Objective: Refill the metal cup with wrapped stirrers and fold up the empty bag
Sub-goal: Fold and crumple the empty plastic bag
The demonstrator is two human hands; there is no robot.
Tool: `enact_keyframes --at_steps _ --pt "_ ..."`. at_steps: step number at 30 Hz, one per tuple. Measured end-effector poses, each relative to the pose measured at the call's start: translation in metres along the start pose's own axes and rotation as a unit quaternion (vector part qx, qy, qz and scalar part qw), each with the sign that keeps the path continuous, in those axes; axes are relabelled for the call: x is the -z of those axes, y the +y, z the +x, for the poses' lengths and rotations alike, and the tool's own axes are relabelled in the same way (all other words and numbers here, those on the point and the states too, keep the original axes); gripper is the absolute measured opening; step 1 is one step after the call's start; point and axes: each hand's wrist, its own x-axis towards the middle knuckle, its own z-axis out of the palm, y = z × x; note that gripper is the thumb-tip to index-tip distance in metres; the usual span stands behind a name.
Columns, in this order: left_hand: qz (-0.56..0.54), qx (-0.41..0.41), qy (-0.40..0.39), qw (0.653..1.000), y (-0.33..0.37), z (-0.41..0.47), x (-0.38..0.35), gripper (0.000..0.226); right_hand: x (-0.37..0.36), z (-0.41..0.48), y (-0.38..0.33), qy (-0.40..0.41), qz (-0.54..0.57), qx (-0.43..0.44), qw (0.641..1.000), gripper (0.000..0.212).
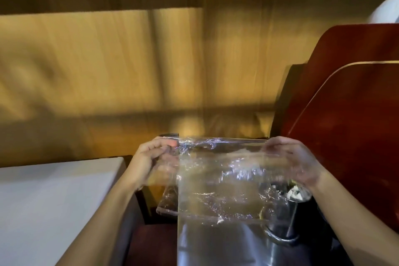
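Note:
A clear empty plastic bag (218,181) is stretched flat in the air between both hands, its top edge level. My left hand (149,157) pinches the bag's upper left corner. My right hand (291,157) grips the upper right corner, partly seen through the film. Below my right wrist stands the metal cup (295,211) with a handle, with wrapped stirrers (296,192) showing at its mouth. The bag hides part of the cup. The frame is motion-blurred.
A white tabletop (49,205) lies at the lower left. A dark red curved chair back (349,114) rises on the right. A wooden wall panel (108,71) fills the background. A clear acrylic stand (168,203) sits behind the bag.

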Motion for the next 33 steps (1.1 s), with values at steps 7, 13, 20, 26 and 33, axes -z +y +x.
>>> enact_keyframes --at_steps 7,13,20,26,33 --pt "0.105 0.076 -0.075 0.989 -0.005 -0.002 0.009 0.059 -0.009 0.003 0.003 0.023 -0.024 0.021 0.999 0.044" --pt "0.096 0.096 -0.063 0.989 -0.012 -0.007 0.014 0.059 -0.008 0.004 0.009 0.032 -0.071 0.022 0.997 0.040" --pt "0.097 0.033 0.008 0.995 -0.019 -0.011 0.011 0.051 -0.024 0.004 0.012 0.024 -0.119 0.002 0.993 0.047" --pt "0.177 -0.039 -0.036 0.983 -0.008 -0.013 0.018 0.060 -0.028 0.004 -0.004 0.024 -0.285 0.086 0.954 0.038" --pt "0.262 -0.113 -0.176 0.942 0.023 -0.010 -0.007 0.055 -0.063 0.013 -0.019 -0.193 -0.285 -0.031 0.938 0.042"
